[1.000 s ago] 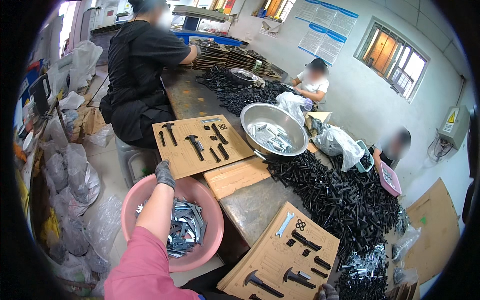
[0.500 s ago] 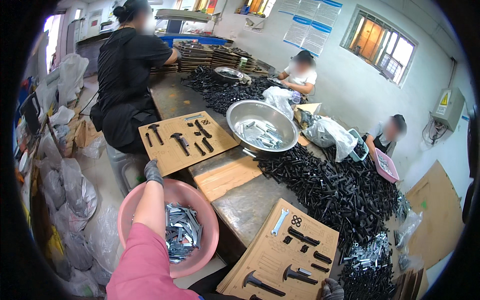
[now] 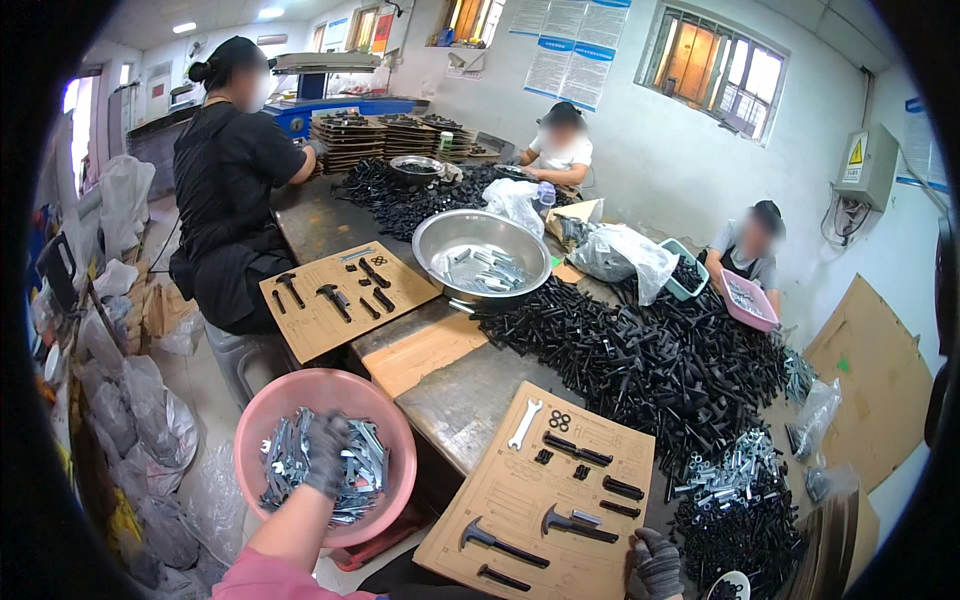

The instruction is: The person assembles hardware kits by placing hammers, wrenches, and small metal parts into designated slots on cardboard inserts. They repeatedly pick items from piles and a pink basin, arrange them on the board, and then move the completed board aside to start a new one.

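My left hand (image 3: 326, 455), in a grey glove, reaches down into a pink basin (image 3: 397, 430) onto a heap of flat silver open-end wrenches (image 3: 362, 470). Motion blur hides its fingers. My right hand (image 3: 656, 563), also gloved, curls at the right edge of a brown cardboard sheet (image 3: 455, 545), its fingertips against it. On this sheet lie one silver wrench (image 3: 525, 424), black rings (image 3: 560, 420), two black hammer-shaped parts (image 3: 505, 542), a small silver tube (image 3: 586, 517) and several black rods and small black parts.
A second laid-out cardboard sheet (image 3: 320, 325) overhangs the table's left edge. Beyond it stands a steel bowl (image 3: 425, 262) of silver tubes. Black parts (image 3: 640, 350) pile across the table, with silver pieces (image 3: 735, 480) at right. Three people work around the table; plastic bags (image 3: 165, 415) line the left.
My left hand has moved from the far cardboard sheet's near corner down into the pink basin. My right hand stays at the near sheet's edge. The whole view has shifted slightly.
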Demonstrator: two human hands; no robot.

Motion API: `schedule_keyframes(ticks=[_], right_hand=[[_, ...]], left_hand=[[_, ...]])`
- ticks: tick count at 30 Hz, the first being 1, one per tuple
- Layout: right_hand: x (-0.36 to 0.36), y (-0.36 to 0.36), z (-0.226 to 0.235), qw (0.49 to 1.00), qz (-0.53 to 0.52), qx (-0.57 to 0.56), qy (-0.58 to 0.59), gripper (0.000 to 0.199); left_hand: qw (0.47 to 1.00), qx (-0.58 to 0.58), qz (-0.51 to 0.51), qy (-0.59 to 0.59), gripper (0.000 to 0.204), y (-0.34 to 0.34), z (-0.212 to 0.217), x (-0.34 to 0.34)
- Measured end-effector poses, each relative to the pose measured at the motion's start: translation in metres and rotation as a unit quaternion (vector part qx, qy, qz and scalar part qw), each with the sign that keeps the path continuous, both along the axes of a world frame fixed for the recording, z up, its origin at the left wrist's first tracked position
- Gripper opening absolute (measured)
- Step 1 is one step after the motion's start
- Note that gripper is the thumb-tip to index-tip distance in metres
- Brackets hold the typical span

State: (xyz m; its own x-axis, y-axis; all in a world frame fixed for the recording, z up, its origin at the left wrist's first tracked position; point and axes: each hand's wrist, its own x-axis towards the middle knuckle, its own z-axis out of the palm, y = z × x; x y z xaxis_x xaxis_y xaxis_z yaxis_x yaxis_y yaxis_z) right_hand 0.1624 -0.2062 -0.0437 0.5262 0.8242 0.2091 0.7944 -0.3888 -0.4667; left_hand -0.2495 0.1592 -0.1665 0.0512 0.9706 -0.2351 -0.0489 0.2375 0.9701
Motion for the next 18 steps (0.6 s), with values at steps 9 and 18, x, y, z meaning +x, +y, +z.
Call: schedule_keyframes(ticks=[9,18], right_hand=[[0.002,-0.004,0.007,0.998,0.019,-0.006,0.053,0.024],[0.064,-0.014,0.011,0.996,0.068,-0.035,0.047,0.026]], left_hand=[[0.863,0.109,-0.469,0.153,0.051,-0.151,0.072,0.07],[0.782,0.209,-0.537,0.237,0.08,-0.154,0.114,0.072]])
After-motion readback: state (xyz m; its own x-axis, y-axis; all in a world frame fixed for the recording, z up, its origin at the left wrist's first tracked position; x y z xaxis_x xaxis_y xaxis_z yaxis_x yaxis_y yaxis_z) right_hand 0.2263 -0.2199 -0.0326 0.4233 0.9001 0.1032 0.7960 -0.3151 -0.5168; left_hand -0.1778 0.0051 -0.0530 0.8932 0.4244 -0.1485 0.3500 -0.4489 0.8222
